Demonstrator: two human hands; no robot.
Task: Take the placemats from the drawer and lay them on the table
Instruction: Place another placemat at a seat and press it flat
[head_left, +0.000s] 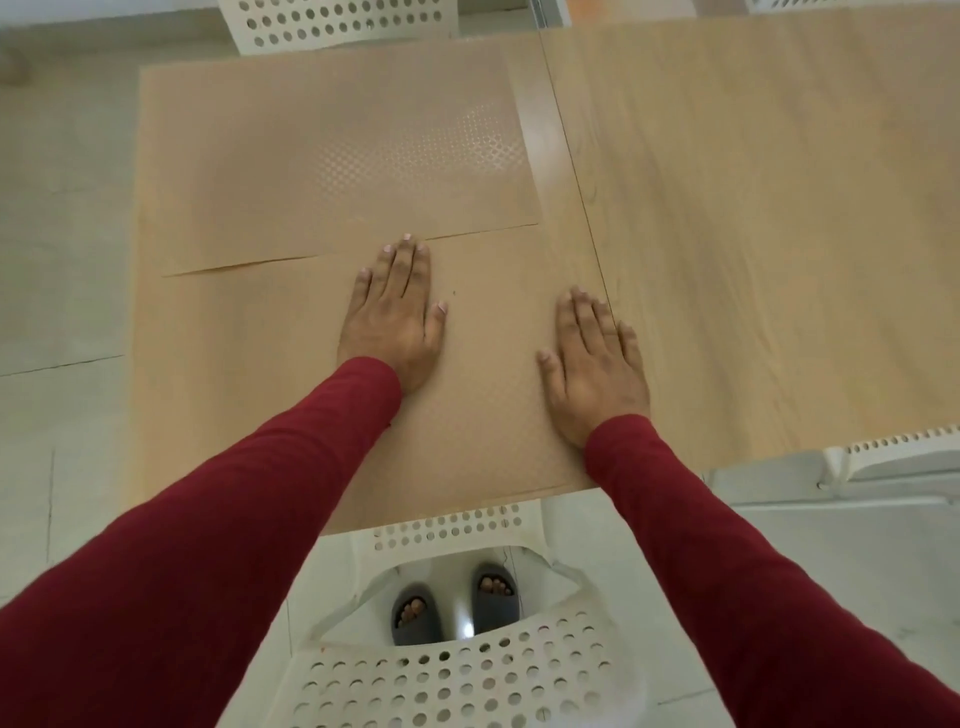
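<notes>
Two tan, dot-textured placemats lie flat on the light wooden table (753, 218). The far placemat (337, 156) covers the back left part of the table. The near placemat (249, 353) lies in front of it, its far edge meeting the other mat. My left hand (392, 317) rests palm down on the near mat, fingers spread, fingertips at the seam between the mats. My right hand (592, 364) lies flat on the near mat's right edge, beside the table's joint line. Neither hand grips anything. No drawer is in view.
A white perforated plastic chair (457, 670) stands right in front of me, under the table's near edge. Another white chair (337, 23) is at the far side, and a third (893, 452) at the right. The floor is pale tile.
</notes>
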